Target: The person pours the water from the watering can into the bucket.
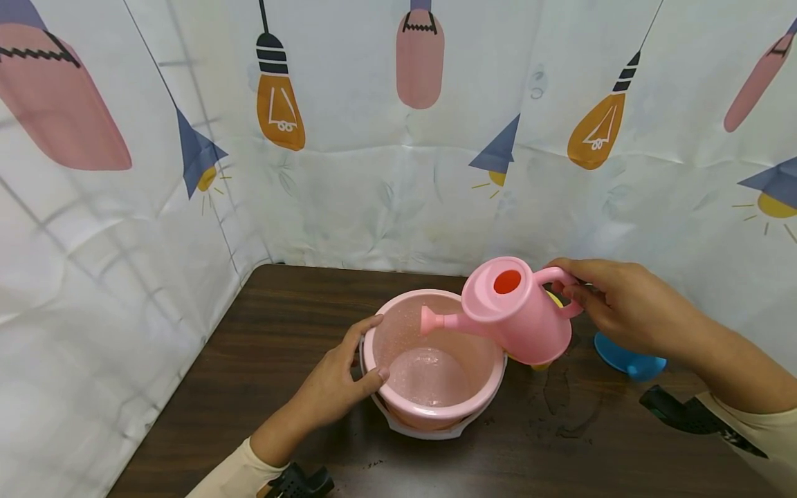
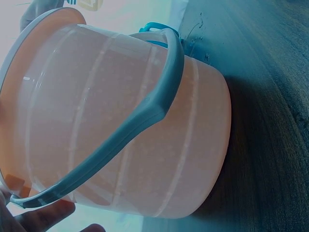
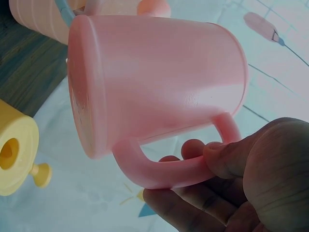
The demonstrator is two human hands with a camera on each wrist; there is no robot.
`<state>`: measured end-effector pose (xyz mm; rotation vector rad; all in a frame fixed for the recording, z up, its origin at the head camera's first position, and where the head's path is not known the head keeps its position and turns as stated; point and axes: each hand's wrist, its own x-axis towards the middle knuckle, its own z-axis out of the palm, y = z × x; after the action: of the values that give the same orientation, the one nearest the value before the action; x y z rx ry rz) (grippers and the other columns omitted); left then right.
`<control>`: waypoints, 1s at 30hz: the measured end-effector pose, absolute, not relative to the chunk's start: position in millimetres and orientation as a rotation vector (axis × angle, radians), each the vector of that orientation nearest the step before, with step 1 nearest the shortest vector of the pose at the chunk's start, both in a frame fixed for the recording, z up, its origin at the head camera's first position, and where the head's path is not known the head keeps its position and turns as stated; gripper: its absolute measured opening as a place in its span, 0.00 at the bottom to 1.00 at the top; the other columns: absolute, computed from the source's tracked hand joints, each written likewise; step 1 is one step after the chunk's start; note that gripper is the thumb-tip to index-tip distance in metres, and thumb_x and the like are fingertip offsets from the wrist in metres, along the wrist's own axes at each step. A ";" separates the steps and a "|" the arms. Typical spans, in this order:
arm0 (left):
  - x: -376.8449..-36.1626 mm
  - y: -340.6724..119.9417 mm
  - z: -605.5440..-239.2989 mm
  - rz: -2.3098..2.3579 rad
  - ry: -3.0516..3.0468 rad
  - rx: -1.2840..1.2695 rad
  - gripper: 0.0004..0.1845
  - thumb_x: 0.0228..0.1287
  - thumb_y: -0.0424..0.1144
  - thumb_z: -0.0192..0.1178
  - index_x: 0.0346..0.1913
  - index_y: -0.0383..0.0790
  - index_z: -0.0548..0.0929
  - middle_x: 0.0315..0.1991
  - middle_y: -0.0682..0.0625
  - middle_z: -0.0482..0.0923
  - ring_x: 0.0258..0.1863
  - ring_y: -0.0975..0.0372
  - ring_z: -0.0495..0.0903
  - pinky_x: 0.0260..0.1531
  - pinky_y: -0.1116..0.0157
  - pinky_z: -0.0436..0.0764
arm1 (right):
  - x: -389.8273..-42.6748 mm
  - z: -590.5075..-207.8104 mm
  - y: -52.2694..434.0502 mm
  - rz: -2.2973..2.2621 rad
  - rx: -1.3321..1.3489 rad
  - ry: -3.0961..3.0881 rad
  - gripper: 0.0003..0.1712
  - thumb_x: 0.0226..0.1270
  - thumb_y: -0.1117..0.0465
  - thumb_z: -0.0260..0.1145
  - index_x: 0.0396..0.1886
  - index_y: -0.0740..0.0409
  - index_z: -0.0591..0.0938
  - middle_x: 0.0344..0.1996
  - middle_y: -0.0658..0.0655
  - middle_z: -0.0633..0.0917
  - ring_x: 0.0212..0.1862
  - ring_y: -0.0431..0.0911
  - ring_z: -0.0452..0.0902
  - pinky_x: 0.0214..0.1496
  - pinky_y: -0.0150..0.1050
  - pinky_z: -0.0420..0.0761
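A pink bucket (image 1: 436,360) with a grey handle (image 2: 145,116) stands on the dark wooden table (image 1: 261,332). My left hand (image 1: 367,349) grips its near-left rim, thumb over the edge; the fingers (image 2: 43,217) show under the bucket in the left wrist view. My right hand (image 1: 573,282) holds a pink watering can (image 1: 517,311) by its handle (image 3: 169,171), lifted and tilted left. Its spout (image 1: 436,321) hangs over the bucket's mouth. The bucket's inside looks wet.
A yellow watering can (image 3: 17,152) stands behind the pink one, mostly hidden in the head view. A blue plastic item (image 1: 629,356) lies at the right. Wet marks (image 1: 560,408) spot the table. A printed curtain (image 1: 373,173) closes in the back and left.
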<state>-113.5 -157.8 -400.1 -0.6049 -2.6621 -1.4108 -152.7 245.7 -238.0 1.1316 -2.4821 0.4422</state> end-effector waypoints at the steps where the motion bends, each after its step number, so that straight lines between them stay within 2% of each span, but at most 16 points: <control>1: -113.3 -157.8 -400.0 -1.411 -2.664 -0.604 0.40 0.66 0.54 0.63 0.78 0.60 0.59 0.68 0.41 0.72 0.56 0.53 0.82 0.53 0.49 0.79 | -152.7 -238.0 245.7 0.447 1.135 -2.483 0.28 0.58 0.75 0.74 0.56 0.50 0.84 0.38 0.40 0.83 0.33 0.34 0.81 0.40 0.23 0.77; 30: -113.1 -158.0 -400.4 -1.405 -2.652 -0.617 0.40 0.67 0.53 0.63 0.78 0.60 0.59 0.68 0.40 0.72 0.56 0.53 0.82 0.53 0.49 0.80 | -152.8 -238.1 245.2 0.441 1.116 -2.491 0.27 0.59 0.74 0.74 0.56 0.50 0.85 0.38 0.41 0.84 0.32 0.34 0.81 0.39 0.24 0.77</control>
<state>-113.1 -158.0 -400.4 -0.6170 -2.6518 -1.4053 -152.8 245.2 -238.1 1.1157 -2.4915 0.4406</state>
